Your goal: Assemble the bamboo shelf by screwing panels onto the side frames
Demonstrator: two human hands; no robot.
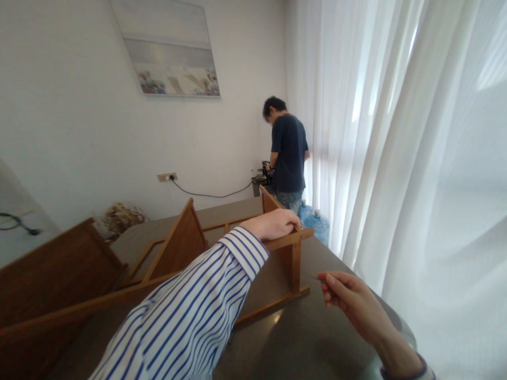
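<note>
Working in a white-walled room, over a dark, glossy table [285,338] filling the lower middle of the frame. Pinching a slender dark piece [316,277], too thin for naming surely, between thumb and fingertips of the right hand [344,295] at lower right, just clear of the furniture. Laying the left hand [277,224] near the centre, over the end of a wooden rail [283,241], fingers curling down at the corner, tips partly hidden; not telling whether clamped or merely resting. Reaching there across a wooden shelf unit [182,248], lying on the tabletop and stretching from the left edge to just right of centre.

Apparently steadying that end and working at the corner joint; probably calling next for a firm hold on the rail and careful lining-up of the pinched piece.

Looking past the far edge, seeing a dried, straw-like bundle [122,216] at left and large blue water bottles [319,227] right of centre. Facing, farther back, a person in a dark T-shirt [289,153] at a small stand, a black cable [214,196] running to a wall socket [167,177], a framed painting [174,53] at upper left, and sheer white curtains [376,132] covering the right.
</note>
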